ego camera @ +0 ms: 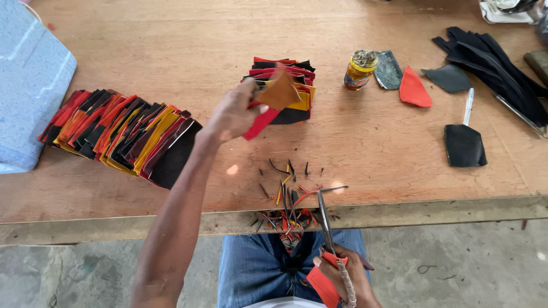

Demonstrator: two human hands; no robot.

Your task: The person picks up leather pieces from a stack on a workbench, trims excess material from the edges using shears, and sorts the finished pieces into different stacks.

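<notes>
Left hand (231,117): your fingers pinch a brown piece (279,91) with a red strip (260,124), raised just before the stack (285,85) mid-table.
Right hand (345,276): over your lap, closed around scissors (326,219) and a red piece (321,285).
Scraps (288,197): at the table (171,45) edge.

Two bare hands, one raised far, one low and near.

Left arm: bare forearm running from the near left edge up and rightward, extended almost straight; left hand (233,116) at mid-scene, back of hand toward the camera, fingers curled and pinched closed. Right hand (346,278) at the near edge, right of centre, low over the lap, fingers wrapped in a closed grip, thumb on the left side; its wrist leaves the frame at the bottom.
</notes>
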